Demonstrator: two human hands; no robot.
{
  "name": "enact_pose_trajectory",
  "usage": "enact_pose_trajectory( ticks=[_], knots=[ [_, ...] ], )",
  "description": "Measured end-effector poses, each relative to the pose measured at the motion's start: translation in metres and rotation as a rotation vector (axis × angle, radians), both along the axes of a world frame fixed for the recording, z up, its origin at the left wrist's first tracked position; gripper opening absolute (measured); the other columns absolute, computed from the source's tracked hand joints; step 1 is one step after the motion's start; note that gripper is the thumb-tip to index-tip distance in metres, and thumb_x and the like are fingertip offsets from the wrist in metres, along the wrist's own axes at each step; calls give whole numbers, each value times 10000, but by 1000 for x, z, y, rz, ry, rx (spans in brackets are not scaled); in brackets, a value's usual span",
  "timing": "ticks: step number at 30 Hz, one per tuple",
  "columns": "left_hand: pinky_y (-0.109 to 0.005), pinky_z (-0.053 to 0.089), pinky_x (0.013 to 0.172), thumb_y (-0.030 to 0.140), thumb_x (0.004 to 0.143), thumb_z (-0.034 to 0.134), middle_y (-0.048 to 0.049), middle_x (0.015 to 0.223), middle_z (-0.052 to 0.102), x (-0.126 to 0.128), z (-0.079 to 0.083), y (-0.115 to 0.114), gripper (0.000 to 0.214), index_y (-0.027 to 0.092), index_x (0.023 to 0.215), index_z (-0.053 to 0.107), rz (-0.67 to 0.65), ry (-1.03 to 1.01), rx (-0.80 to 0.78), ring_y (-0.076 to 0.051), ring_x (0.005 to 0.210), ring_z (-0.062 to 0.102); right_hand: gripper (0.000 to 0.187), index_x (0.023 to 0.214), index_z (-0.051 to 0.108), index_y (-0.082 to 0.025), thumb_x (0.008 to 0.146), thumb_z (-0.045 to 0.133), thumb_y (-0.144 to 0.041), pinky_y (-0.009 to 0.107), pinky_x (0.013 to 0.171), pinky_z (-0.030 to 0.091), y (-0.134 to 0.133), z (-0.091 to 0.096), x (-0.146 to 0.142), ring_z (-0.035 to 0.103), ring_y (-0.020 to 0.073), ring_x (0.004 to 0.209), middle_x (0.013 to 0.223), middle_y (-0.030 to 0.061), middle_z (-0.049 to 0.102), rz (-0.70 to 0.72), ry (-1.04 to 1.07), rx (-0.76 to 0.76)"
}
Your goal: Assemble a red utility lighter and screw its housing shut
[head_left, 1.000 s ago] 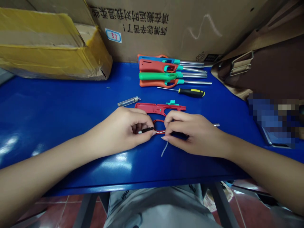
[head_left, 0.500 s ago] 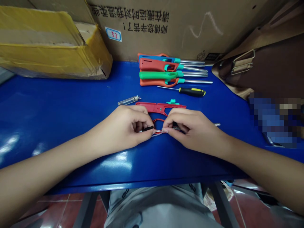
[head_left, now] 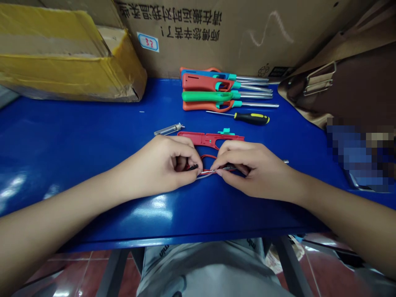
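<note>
your left hand point(head_left: 173, 163) and right hand point(head_left: 258, 170) pinched white wire point(head_left: 207, 171) near the red lighter half-shell point(head_left: 201, 139), seemingly positioning it, with steadiness needed next.

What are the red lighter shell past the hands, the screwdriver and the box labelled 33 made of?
The red lighter shell seems hard plastic, with moulded-looking ridges and little shine. The screwdriver has a shaft gleaming like metal and a black, yellow-marked handle, maybe plastic or rubber. The box looks like cardboard: dull, brown and printed.
</note>
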State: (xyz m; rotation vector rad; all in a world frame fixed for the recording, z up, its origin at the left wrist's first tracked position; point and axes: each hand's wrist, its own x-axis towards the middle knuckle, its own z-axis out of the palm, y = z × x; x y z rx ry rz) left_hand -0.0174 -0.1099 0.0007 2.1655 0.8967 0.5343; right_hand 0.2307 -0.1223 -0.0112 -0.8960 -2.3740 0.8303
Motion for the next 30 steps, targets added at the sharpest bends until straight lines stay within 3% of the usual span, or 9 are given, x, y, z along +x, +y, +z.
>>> enact_pose_trajectory(
  ticks=[7,30],
  knots=[
    [-140,409,494,136,865,730,28,785,713,-1,-2,-1,108,189,931,799,-15,7,-2,-39,558,544,146,975,759,-144,897,665,-64,217,559,389,-1,1,0,375,38,542,954,2,711,0,31,8],
    [-176,473,628,138,937,689,3,877,701,-3,-2,-2,179,216,1021,827,-109,-17,99,-70,709,625,93,878,748,-154,886,684,-87,225,569,397,-1,3,1,424,52,567,854,-4,684,-43,26,0]
  ],
)
